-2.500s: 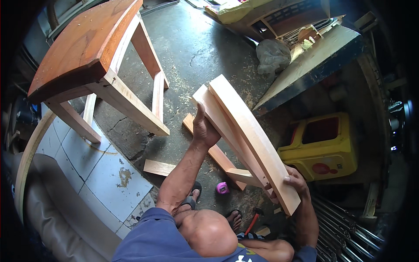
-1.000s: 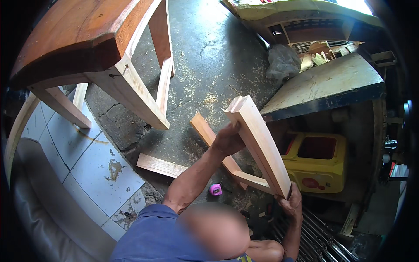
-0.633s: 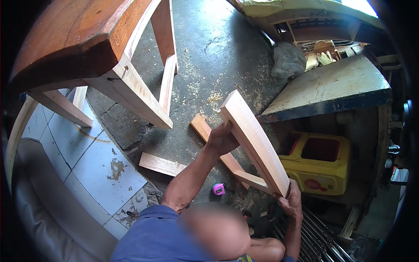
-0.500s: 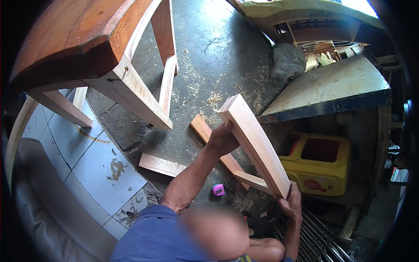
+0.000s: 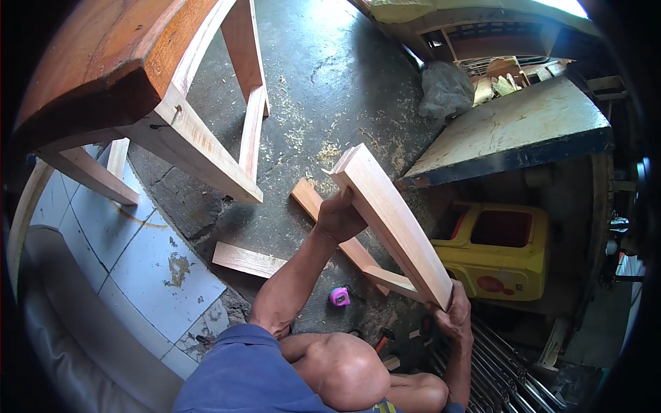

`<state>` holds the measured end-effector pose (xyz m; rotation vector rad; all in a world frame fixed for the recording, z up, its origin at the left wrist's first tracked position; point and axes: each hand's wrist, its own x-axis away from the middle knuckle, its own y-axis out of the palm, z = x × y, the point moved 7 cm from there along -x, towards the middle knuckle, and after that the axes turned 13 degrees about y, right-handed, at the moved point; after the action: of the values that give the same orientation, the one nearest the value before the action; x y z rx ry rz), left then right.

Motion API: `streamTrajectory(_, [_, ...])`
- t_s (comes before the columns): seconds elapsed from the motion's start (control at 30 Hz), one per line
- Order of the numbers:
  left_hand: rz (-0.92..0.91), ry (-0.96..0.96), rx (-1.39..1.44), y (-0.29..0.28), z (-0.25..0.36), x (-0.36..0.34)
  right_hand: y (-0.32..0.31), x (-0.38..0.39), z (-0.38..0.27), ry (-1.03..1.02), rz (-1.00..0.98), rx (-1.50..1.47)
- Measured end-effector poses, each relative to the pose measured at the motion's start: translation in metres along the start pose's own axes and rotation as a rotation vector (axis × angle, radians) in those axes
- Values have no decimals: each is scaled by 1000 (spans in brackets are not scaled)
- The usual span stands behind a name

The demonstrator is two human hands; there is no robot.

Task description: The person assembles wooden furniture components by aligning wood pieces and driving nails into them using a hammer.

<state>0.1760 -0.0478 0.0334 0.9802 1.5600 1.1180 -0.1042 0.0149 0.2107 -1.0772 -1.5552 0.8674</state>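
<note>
I hold a long curved piece of pale wood [image 5: 392, 220] up off the floor, slanting from upper left to lower right. My left hand [image 5: 339, 217] grips it near the upper end, from the left side. My right hand [image 5: 454, 315] clasps its lower end. Under it, on the concrete floor [image 5: 344, 76], lie a flat wooden slat [image 5: 344, 241] and a shorter board [image 5: 249, 260]. A small pink tape measure [image 5: 339, 297] sits on the floor beside my left forearm.
A wooden chair frame with a reddish seat [image 5: 117, 82] stands at the upper left. A yellow plastic toy car [image 5: 499, 255] is at the right, under a pale board [image 5: 509, 131]. Metal bars [image 5: 496, 372] lie at the lower right. Sawdust covers the floor.
The wooden piece has stayed in both hands and shifted a little lower and to the right in view. Over the longer span the view has moved closer to the chair frame.
</note>
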Motion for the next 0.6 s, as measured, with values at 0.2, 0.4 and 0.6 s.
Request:
streamTrajectory(0.2, [23, -1, 11, -3, 1, 2, 0, 0, -8, -54, 59, -34])
streamTrajectory(0.4, [46, 1, 2, -6, 1, 4, 2, 0, -6, -82, 83, -2])
streamTrajectory(0.6, [88, 1, 18, 2, 3, 3, 2, 0, -4, -86, 88, -18])
